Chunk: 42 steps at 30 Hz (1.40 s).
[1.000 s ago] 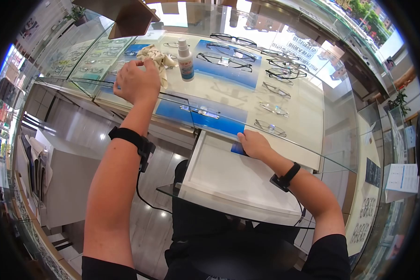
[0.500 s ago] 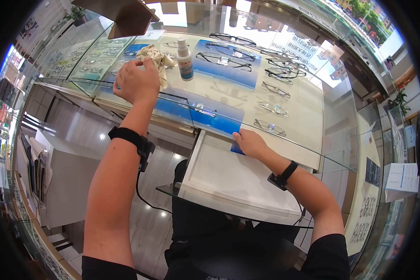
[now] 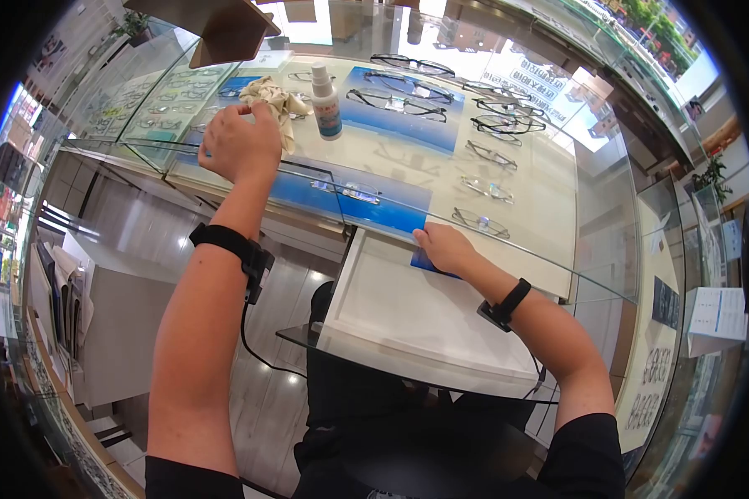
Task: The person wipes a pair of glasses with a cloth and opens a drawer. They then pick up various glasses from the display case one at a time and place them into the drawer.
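Note:
My left hand (image 3: pixel 243 143) is over the glass counter top with its fingers curled in, right beside a crumpled beige cloth (image 3: pixel 276 101). Whatever those fingers may hold is hidden by the hand. To the right of the cloth stands a white spray bottle (image 3: pixel 326 104) with a blue lower label. My right hand (image 3: pixel 448 249) is closed at the front glass edge, above an open white drawer (image 3: pixel 416 312). A dark blue piece (image 3: pixel 425 261) shows under its fingers; I cannot make out whether they grip it or the glass edge.
Several pairs of glasses (image 3: pixel 508 125) lie in the display case, some on blue mats (image 3: pixel 416 133). A brown angled object (image 3: pixel 233 37) stands at the back left. To the left is a white cabinet (image 3: pixel 129 324) with papers beside it. A cable (image 3: pixel 262 359) hangs from my left wrist.
The view has shifted very slightly. Both hands keep nearly the same places, and the cloth, bottle and drawer have not visibly moved.

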Tool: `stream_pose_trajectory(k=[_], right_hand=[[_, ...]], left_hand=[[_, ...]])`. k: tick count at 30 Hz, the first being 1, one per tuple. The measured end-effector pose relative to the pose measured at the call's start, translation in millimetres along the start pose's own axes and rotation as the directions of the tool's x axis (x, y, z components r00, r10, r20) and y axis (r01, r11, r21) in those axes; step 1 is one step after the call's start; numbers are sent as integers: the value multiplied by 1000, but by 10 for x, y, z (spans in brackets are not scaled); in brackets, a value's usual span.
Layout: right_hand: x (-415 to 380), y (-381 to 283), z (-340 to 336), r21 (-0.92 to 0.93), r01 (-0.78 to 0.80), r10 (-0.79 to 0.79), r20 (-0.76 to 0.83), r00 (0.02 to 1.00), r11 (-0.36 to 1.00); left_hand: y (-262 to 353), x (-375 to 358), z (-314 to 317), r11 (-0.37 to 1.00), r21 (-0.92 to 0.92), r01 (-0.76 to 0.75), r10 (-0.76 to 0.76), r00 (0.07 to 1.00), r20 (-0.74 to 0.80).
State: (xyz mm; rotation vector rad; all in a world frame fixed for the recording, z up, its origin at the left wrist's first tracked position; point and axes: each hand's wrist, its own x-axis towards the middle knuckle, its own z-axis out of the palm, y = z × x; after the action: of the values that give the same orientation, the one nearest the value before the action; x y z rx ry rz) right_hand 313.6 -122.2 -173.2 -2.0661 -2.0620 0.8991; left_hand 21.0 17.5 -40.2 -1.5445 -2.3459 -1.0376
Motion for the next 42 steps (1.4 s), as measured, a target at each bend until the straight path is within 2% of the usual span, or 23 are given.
stream_pose_trajectory(k=[5, 8, 16, 26, 32, 34, 35, 37, 38, 40, 42], right_hand=[[-40, -63, -42, 19, -38, 37, 39, 999, 999], [-44, -63, -10, -1, -34, 34, -18, 999, 999], [-56, -105, -36, -4, -76, 76, 38, 996, 997], [-48, -56, -14, 24, -23, 22, 16, 1000, 999], [-220, -110, -447, 57, -57, 54, 51, 997, 997], [-206, 63, -641, 62, -44, 51, -125, 991, 997], [-111, 279, -684, 10, -43, 44, -178, 983, 999], [-82, 553, -894, -199, 26, -80, -266, 961, 980], [-128, 658, -972, -207, 23, -79, -265, 961, 978], [-213, 778, -1107, -500, 103, -243, -223, 944, 860], [-231, 837, -1098, -470, 125, -227, -169, 959, 874]], left_hand=[[1, -4, 0, 1000, 4, 2, -1, 1000, -3], [0, -1, 7, 1000, 5, 1, 0, 1000, -11], [-10, 2, 24, 1000, 13, 1, -1, 1000, -22], [-5, -6, 14, 1000, 14, -1, 1, 1000, -18], [-12, 3, 24, 1000, 14, -1, 1, 1000, -21], [-33, 10, 36, 1000, 4, -1, 1, 1000, -18], [-37, 15, 39, 1000, 15, -1, 2, 1000, -21], [-38, 21, 51, 1000, 18, 4, -4, 1000, -21], [-41, 21, 56, 1000, 24, 5, -5, 1000, -23], [-40, 25, 49, 1000, 24, 13, -13, 1000, -23], [-31, 18, 34, 999, 31, 14, -14, 1000, -14]])
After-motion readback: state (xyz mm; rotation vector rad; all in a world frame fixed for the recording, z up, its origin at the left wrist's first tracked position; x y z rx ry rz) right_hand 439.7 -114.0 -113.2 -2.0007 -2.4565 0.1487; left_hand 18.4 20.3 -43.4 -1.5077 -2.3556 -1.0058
